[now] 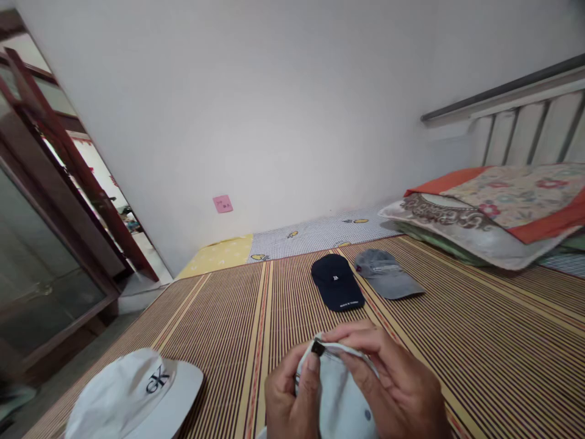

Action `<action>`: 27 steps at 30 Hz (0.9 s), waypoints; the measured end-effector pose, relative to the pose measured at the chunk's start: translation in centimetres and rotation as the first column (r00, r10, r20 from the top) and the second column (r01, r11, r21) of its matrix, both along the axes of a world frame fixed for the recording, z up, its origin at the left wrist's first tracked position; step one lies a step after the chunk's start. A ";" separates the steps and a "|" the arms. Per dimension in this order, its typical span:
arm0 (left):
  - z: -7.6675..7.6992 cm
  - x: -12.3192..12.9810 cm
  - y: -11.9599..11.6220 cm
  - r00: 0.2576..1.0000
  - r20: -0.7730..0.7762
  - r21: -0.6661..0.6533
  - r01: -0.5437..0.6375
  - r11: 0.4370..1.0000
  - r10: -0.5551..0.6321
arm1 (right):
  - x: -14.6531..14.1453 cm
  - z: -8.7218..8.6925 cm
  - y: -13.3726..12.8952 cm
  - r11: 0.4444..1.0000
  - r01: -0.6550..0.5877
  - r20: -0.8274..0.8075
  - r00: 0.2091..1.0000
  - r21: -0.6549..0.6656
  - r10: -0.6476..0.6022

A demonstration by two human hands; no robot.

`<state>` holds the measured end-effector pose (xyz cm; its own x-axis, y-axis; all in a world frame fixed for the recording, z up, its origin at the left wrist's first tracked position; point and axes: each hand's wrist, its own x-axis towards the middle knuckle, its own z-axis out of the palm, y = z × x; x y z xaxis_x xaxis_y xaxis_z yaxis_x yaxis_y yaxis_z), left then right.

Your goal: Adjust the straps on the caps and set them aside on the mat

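Observation:
Both my hands hold a pale blue baseball cap (340, 390) low in the middle of the view. The thumb of my left hand (295, 390) presses by a small dark buckle or clasp (317, 348) on the cap's strap. My right hand (397, 384) pinches the strap edge just right of it, thumb below and fingers above. The cap's lower part runs out of the frame. To the left, a white cap (123, 390) with dark letters lies on the mat. Beyond my hands rest a navy cap (336, 280) and, touching or close beside it, a grey cap (386, 274).
A striped bamboo mat (219, 329) covers the bed. Pillows (457, 235) under a flowered orange-edged cloth (512, 189) lie at the right, by the headboard (525, 134). A pink note (222, 203) is on the wall. A dark red door frame (86, 164) stands at the left.

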<state>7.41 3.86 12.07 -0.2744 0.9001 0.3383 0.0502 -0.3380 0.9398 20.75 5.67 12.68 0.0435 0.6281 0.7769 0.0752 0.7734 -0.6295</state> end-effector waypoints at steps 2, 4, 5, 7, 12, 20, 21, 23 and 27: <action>-0.1 -0.1 0.0 0.998 0.034 -0.044 0.047 0.998 -0.046 | 0.0 0.1 -0.1 0.994 -0.041 -0.121 0.992 -0.104 0.029; -0.6 -0.3 0.2 0.990 0.082 -0.085 0.125 0.988 -0.118 | 0.0 0.2 -0.1 0.982 -0.078 -0.196 0.980 -0.170 0.043; -0.9 -0.4 0.3 0.980 0.120 -0.109 0.171 0.979 -0.158 | 0.0 0.3 0.0 0.975 -0.090 -0.220 0.975 -0.204 0.044; -1.4 -0.6 0.5 0.951 0.206 -0.147 0.264 0.953 -0.232 | 0.1 0.4 0.2 0.951 -0.126 -0.256 0.965 -0.282 0.052; -1.1 -1.0 0.7 0.872 0.386 -0.188 0.393 0.900 -0.300 | 0.7 0.6 0.8 0.846 -0.309 -0.276 0.940 -0.435 0.201; -0.7 -1.4 1.4 0.828 0.434 -0.165 0.459 0.873 -0.354 | 1.8 0.3 2.1 0.759 -0.429 -0.016 0.875 -0.490 0.484; -0.9 -1.4 1.7 0.823 0.433 -0.155 0.470 0.869 -0.368 | 1.8 0.2 2.2 0.760 -0.435 -0.006 0.869 -0.482 0.494; -1.2 -1.5 2.0 0.826 0.428 -0.149 0.464 0.873 -0.366 | 1.7 0.3 2.3 0.755 -0.456 -0.012 0.859 -0.472 0.512; -1.5 -1.8 1.9 0.834 0.441 -0.149 0.432 0.890 -0.331 | 1.7 0.3 2.3 0.734 -0.476 -0.078 0.860 -0.485 0.505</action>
